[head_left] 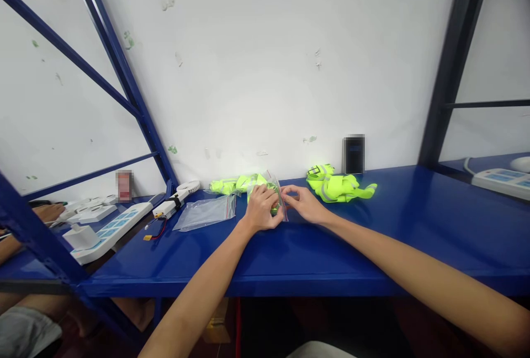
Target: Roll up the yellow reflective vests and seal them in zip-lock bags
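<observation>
My left hand [260, 208] presses down on a clear zip bag [276, 188] that holds a folded neon-yellow item, fingers curled over it. My right hand [304, 203] pinches the bag's red-lined opening edge at its right side. Both hands rest on the blue shelf top [372, 236] near the wall. More neon-yellow folded pieces [229, 184] lie just left of the bag, and a loose pile of neon-yellow reflective straps [337, 186] lies to the right.
Empty clear zip bags [205, 213] lie left of my hands. Further left are a small white fan [188, 186], a white device with red wires [165, 209] and white power strips [110, 231]. Another person's arm [45, 213] shows at far left. Blue rack struts [124, 76] rise left.
</observation>
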Demonstrator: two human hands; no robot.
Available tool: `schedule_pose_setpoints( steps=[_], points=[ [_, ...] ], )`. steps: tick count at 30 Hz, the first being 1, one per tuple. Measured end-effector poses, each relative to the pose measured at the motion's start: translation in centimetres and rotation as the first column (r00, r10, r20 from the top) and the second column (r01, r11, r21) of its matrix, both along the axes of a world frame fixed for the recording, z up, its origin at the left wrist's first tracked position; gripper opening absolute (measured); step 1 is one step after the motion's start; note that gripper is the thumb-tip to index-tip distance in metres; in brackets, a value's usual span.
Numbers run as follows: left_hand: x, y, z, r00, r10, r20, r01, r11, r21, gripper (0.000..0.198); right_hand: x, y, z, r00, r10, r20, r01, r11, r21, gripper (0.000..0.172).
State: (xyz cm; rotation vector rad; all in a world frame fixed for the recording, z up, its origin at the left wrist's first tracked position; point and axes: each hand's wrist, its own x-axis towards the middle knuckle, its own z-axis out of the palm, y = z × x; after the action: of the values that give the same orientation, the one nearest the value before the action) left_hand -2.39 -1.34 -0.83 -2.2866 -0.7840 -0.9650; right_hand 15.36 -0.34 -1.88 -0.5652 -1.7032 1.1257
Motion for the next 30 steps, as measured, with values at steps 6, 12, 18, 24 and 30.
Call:
schedule_pose_setpoints(
  steps=[6, 12, 18, 24, 30],
  points=[
    [0.5, -0.1, -0.2, 0.99, 0.132, 0.054, -0.13, 0.991, -0.031, 0.023, 0.1, 0.2, -0.2, 0.993, -0.096, 0.075, 0.084, 0.985, 0.149, 0.021],
    [1.1, -0.3, -0.6, 0.979, 0.148, 0.142, -0.127, 0.982, -0.142, 0.02, 0.5, 0.3, -0.4, 0.974, -0.201, 0.104, 0.162, 0.94, 0.302, 0.018],
    [1.4, -0.4, -0.5, 0.92, 0.015, 0.392, 0.064, 0.98, -0.188, 0.022, 0.6, 1.6, -0.6, 0.942, -0.33, 0.063, 0.318, 0.937, 0.147, 0.015],
    [-1.3, 0.6, -0.5, 0.827, 0.116, 0.551, 0.082, 0.943, -0.322, 0.015, 1.5, 3.0, -1.4, 0.925, -0.379, 0.008, 0.378, 0.924, 0.057, 0.012],
    [-3.3, 2.0, -1.1, 0.744, 0.497, 0.447, -0.224, 0.816, -0.533, 0.036, 2.1, 2.7, -1.0, 0.909, -0.358, 0.211, 0.355, 0.933, 0.056, 0.028]
  ],
)
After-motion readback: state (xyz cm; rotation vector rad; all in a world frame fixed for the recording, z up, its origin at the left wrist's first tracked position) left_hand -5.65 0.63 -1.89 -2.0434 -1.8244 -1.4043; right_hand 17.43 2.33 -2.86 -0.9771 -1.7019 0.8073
